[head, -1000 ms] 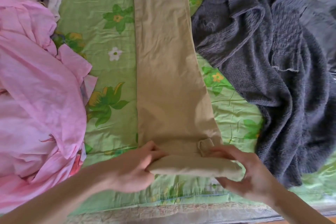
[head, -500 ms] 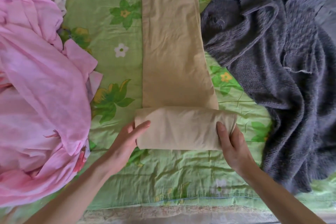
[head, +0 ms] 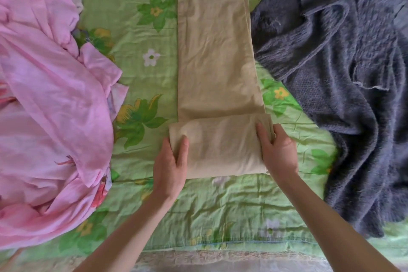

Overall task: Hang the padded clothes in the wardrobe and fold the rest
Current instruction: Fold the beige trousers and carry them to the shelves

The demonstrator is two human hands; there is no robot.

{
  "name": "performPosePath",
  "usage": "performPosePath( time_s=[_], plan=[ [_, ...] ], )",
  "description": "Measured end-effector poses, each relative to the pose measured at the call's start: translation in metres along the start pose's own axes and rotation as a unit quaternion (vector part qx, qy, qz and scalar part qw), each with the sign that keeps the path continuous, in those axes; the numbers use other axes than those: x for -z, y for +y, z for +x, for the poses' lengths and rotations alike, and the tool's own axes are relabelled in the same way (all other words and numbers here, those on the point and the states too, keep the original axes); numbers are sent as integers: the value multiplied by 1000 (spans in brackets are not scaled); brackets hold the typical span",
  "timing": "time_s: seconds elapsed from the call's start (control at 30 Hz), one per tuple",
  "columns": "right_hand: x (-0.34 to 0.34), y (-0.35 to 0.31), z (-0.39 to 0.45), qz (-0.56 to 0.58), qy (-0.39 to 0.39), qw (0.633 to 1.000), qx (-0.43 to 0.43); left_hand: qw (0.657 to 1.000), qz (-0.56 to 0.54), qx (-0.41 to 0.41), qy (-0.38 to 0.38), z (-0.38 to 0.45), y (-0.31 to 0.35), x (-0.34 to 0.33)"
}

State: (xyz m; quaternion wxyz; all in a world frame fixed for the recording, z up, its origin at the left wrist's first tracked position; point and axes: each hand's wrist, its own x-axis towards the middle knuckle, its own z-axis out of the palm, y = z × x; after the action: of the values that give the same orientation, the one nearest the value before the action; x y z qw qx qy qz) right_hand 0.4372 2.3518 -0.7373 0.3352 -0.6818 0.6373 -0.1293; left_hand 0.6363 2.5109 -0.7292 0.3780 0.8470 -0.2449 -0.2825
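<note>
Beige trousers (head: 216,51) lay lengthwise on the green floral bedspread (head: 136,86), near end rolled. Left hand (head: 170,165) and right hand (head: 278,152) gripped the roll's ends, fingers curled round it. Pink garment (head: 48,104) left; grey knitted sweater (head: 344,77) right.

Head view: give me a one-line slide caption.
Both hands, left and right, grip the rolled end of beige trousers on a floral bedspread, between pink cloth and grey knit sweater.

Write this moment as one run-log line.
step: rolling beige cotton trousers | left hand: grips roll's left end | right hand: grips right end | surface: green floral bedspread
</note>
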Motion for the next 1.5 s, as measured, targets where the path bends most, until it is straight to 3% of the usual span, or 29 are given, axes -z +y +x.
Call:
performPosePath(
  time_s=[0.13, 0.23, 0.3, 0.37, 0.43, 0.5, 0.57, 0.7, 0.93, 1.07, 1.23, 1.5],
  plan=[
    [-5, 2, -2, 39, 78, 994, -71, 998, 56, -22, 23, 8, 5, -3],
    [-5, 1, -4, -10, 106, 992, -61, 997, 27, 5, 66, 7, 5, -8],
    [1, 1, -7, -48, 141, 987, 54, 996, 3, 35, 86, -3, 8, -15],
    [7, 3, -11, -80, 135, 964, 216, 992, 37, 0, 122, -12, 9, -21],
    [7, 3, -16, -127, 59, 937, 321, 977, 134, -109, 127, -13, 3, -24],
    [2, 7, -22, -188, -29, 913, 361, 937, 246, -242, 59, -5, -6, -19],
    [-5, 16, -23, -229, -69, 896, 374, 908, 303, -289, -11, 3, -14, -13],
    [-15, 23, -13, -246, -92, 894, 363, 882, 360, -293, -83, 14, -22, -6],
    [-16, 19, -11, -260, -109, 894, 349, 872, 391, -278, -97, 15, -12, -4],
    [-16, 19, -12, -257, -113, 895, 346, 848, 398, -329, -116, -2, 0, -4],
    [-14, 20, -13, -236, -117, 896, 356, 815, 464, -304, -167, -7, 1, -12],
    [-5, 25, -23, -250, -101, 869, 415, 815, 463, -312, -153, -8, 3, -11]
  ],
)
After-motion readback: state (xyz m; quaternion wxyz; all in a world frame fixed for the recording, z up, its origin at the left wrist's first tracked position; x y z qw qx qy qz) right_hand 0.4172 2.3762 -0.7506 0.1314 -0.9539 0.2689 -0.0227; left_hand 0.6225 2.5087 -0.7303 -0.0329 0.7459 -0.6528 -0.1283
